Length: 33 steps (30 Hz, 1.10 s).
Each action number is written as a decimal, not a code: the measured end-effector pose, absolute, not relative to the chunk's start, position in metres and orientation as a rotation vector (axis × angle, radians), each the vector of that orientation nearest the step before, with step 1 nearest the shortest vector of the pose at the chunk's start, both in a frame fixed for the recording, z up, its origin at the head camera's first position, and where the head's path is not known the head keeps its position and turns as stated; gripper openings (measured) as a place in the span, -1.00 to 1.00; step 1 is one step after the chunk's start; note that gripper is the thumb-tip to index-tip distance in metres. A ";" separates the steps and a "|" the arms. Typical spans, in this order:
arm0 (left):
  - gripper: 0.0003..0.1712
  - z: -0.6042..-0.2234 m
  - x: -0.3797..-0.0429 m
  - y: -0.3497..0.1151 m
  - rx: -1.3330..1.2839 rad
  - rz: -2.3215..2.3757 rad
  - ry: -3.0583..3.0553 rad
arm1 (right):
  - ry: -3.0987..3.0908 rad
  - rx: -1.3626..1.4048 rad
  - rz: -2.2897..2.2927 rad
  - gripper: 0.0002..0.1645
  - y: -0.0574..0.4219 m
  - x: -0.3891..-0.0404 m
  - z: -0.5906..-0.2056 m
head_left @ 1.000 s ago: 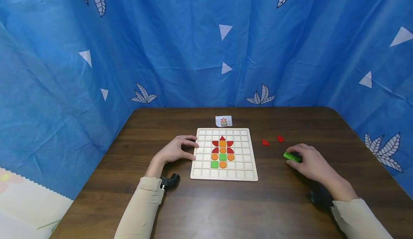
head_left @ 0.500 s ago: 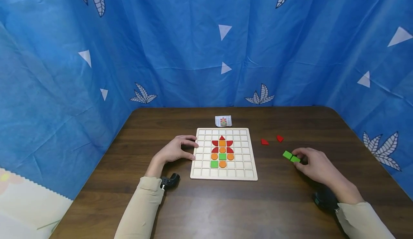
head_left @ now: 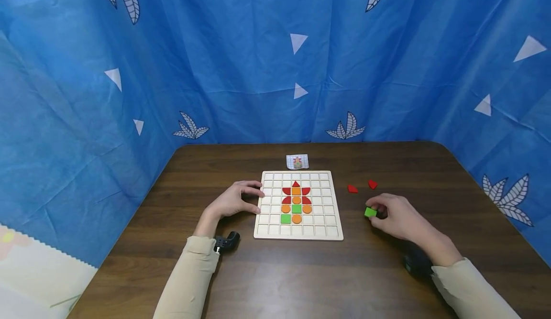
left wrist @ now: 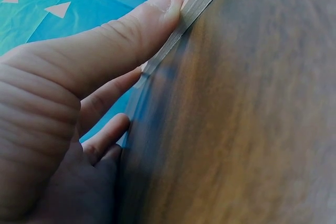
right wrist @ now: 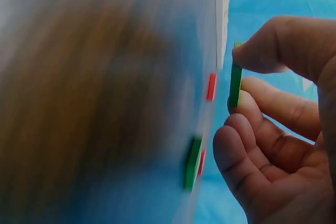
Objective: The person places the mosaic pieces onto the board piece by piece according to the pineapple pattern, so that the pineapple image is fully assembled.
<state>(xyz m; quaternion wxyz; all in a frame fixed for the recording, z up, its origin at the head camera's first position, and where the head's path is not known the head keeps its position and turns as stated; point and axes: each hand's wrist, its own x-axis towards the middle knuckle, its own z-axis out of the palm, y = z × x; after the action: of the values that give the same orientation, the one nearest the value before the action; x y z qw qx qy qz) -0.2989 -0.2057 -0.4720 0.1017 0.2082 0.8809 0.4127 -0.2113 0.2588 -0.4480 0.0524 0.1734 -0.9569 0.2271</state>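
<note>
Between the thumb and fingertips of my right hand (head_left: 398, 216) a green square tile (head_left: 370, 212) is pinched; the right wrist view shows that tile (right wrist: 236, 77) edge-on, above the table. A second green tile (right wrist: 193, 163) lies on the table in that view; in the head view my hand hides it. My left hand (head_left: 232, 199) touches the left edge of the pale wooden grid board (head_left: 323, 233) with thumb and fingertips, fingers extended. On the board, red, orange and green pieces form a figure, including a green square (head_left: 286, 218) beside an orange disc (head_left: 296, 219).
Two red pieces lie right of the board, a nearer one (head_left: 352, 189) and a farther one (head_left: 372, 184). Behind the board is a small pattern card (head_left: 297, 161). A blue curtain (head_left: 258, 70) hangs behind the brown table (head_left: 275, 280).
My right hand drew back from the two adjoining green tiles, then pinched one and carried it left towards the board. The left hand has kept its place.
</note>
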 end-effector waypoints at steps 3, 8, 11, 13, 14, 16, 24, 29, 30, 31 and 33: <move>-0.54 -0.471 -0.297 -0.207 0.635 1.203 2.613 | -2.925 0.581 0.727 -0.66 0.244 -0.216 -0.447; -0.53 -0.470 -0.297 -0.206 0.639 1.192 2.616 | -2.935 0.641 0.781 -0.68 0.224 -0.221 -0.443; -0.53 -0.470 -0.297 -0.206 0.642 1.183 2.624 | -2.925 0.665 0.816 -0.67 0.211 -0.224 -0.440; -0.54 -0.470 -0.297 -0.205 0.642 1.181 2.626 | -2.919 0.685 0.833 -0.65 0.203 -0.226 -0.438; -0.54 -0.470 -0.297 -0.206 0.645 1.178 2.628 | -2.916 0.697 0.838 -0.64 0.198 -0.226 -0.437; -0.54 -0.470 -0.297 -0.206 0.649 1.179 2.628 | -2.917 0.721 0.848 -0.62 0.189 -0.228 -0.434; -0.56 -0.472 -0.299 -0.206 0.622 1.205 2.614 | -2.986 0.790 0.922 -0.60 0.156 -0.233 -0.426; -0.55 -0.472 -0.300 -0.207 0.635 1.210 2.617 | -3.013 0.844 0.911 -0.63 0.140 -0.238 -0.430; -0.56 -0.472 -0.300 -0.207 0.638 1.213 2.614 | -3.018 0.854 0.906 -0.63 0.138 -0.238 -0.431; -0.56 -0.472 -0.300 -0.207 0.640 1.213 2.613 | -3.024 0.863 0.901 -0.64 0.135 -0.238 -0.432; -0.56 -0.472 -0.300 -0.207 0.647 1.213 2.610 | -3.032 0.883 0.891 -0.65 0.130 -0.239 -0.434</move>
<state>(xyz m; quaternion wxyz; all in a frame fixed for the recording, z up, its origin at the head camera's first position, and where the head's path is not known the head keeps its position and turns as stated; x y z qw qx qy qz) -0.2998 -0.2068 -0.4722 0.0957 0.2183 0.8807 0.4093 -0.2389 0.1302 -0.4339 -0.0699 0.2684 -0.9218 0.2708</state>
